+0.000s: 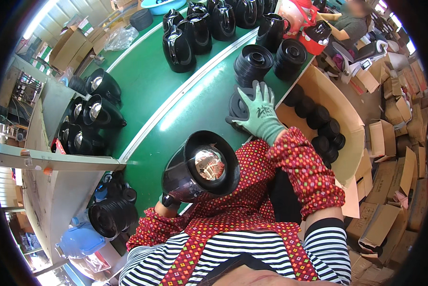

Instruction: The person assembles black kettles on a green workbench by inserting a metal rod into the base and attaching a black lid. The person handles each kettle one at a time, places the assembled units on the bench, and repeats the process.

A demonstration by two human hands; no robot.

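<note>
A glossy black vacuum jug [180,174] is tipped over in front of me, its wide round opening turned toward me and a mirror-like liner [208,165] showing inside. My left hand [170,203] grips it at its lower left; most of the fingers are hidden behind it. In a green glove, my right hand [262,113] spans a stack of black ringed discs [238,104] at the bench's right edge, thumb on the near side and fingers on the far side. Just beyond those fingers rise two taller stacks of similar discs [253,63].
Several black jugs [195,33] stand across the green bench [152,119], beyond a pale rail. More lie on their sides at left [102,112]. An open carton [352,119] with black round parts adjoins the bench's right edge. Cardboard boxes [381,224] crowd the right; a person [354,24] sits farther back.
</note>
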